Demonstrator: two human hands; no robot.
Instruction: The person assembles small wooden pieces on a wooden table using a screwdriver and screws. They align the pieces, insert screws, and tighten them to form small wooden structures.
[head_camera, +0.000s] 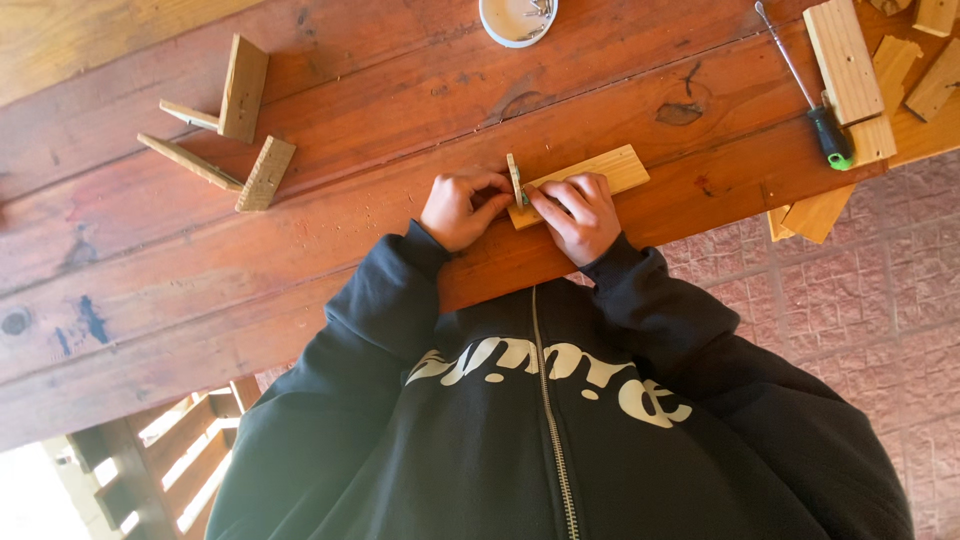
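A light wooden block (610, 168) lies flat near the front edge of the red-brown wooden table (300, 250). A small thin wooden piece (514, 178) stands on edge against the block's left end. My left hand (458, 207) pinches this small piece with its fingertips. My right hand (580, 215) rests on the block's left part, with its fingers pressing next to the small piece. Both arms are in black hoodie sleeves.
Two small assemblies of wooden slats (243, 90) (262, 173) lie at the table's left. A white dish of metal screws (517, 18) sits at the far edge. A green-handled screwdriver (828, 130) and several wooden blocks (845, 60) lie at the right. A pinkish paved floor (860, 290) shows below.
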